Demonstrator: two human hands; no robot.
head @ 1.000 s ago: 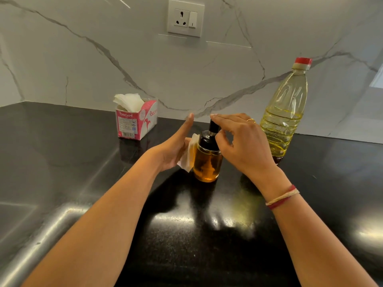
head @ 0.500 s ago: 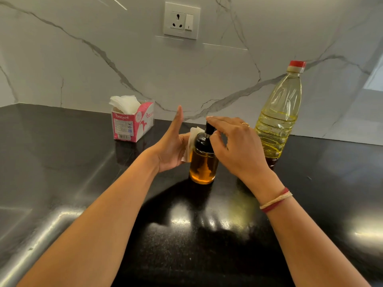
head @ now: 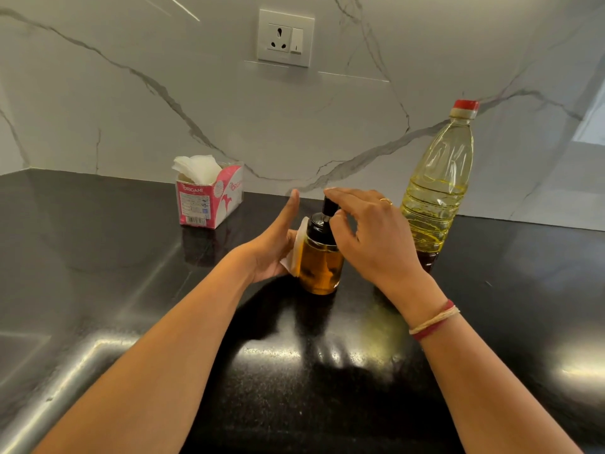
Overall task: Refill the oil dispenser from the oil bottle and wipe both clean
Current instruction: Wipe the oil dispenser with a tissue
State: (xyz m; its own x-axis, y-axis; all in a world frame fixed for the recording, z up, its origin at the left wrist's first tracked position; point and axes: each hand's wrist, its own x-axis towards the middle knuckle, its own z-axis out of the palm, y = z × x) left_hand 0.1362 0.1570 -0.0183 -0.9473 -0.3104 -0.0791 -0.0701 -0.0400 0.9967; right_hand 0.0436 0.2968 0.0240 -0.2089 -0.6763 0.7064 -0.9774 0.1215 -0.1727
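A small glass oil dispenser (head: 320,263) with amber oil and a black pump top stands upright on the black counter (head: 327,388). My right hand (head: 370,237) grips its black top from the right, fingers over the pump head. My left hand (head: 271,247) presses a folded white tissue (head: 296,249) flat against the dispenser's left side, thumb pointing up. The tall plastic oil bottle (head: 435,188), red cap on, partly filled with yellow oil, stands just behind and to the right of my right hand.
A pink and white tissue box (head: 209,201) with tissues sticking out stands at the back left by the marble wall. A wall socket (head: 284,37) sits above. A metal sink edge (head: 49,388) runs along the lower left.
The hands and dispenser stay in nearly the same place. My left thumb has swung more upright, with the tissue still held against the glass.
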